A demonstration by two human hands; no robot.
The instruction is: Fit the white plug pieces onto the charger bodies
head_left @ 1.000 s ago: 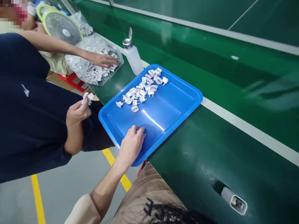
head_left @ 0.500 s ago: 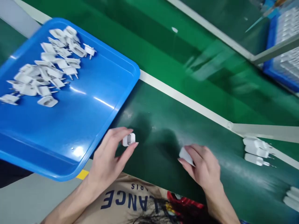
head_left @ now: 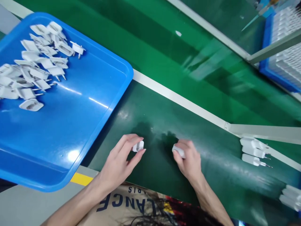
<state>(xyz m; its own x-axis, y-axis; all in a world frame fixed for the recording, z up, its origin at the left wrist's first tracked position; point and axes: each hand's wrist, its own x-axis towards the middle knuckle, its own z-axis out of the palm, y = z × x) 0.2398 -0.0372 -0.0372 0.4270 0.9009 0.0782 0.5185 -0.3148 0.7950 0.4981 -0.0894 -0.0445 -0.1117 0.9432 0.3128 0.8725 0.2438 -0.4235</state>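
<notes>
My left hand point(head_left: 122, 155) pinches a white plug charger housing point(head_left: 139, 146) between thumb and fingertips, its hollow end facing right. A short gap away, my right hand point(head_left: 190, 160) grips a smooth white block-shaped piece point(head_left: 178, 151), possibly a charger part; the fingers hide much of it. Both are held over the dark green work surface point(head_left: 150, 106). To the left, a blue tray point(head_left: 94, 125) carries a heap of white charger housings point(head_left: 31, 105), several showing two metal pins and hollow insides.
Several white plug chargers point(head_left: 252, 153) lie in a row at the right, with more white pieces point(head_left: 291, 196) at the lower right edge. A pale metal rail point(head_left: 178, 97) runs along the back. Beyond stands a blue crate point(head_left: 265, 56) full of white parts.
My right hand has moved left with its white piece, and my left hand slightly right with the housing, so the two are closer. The view has shifted, moving the tray leftward.
</notes>
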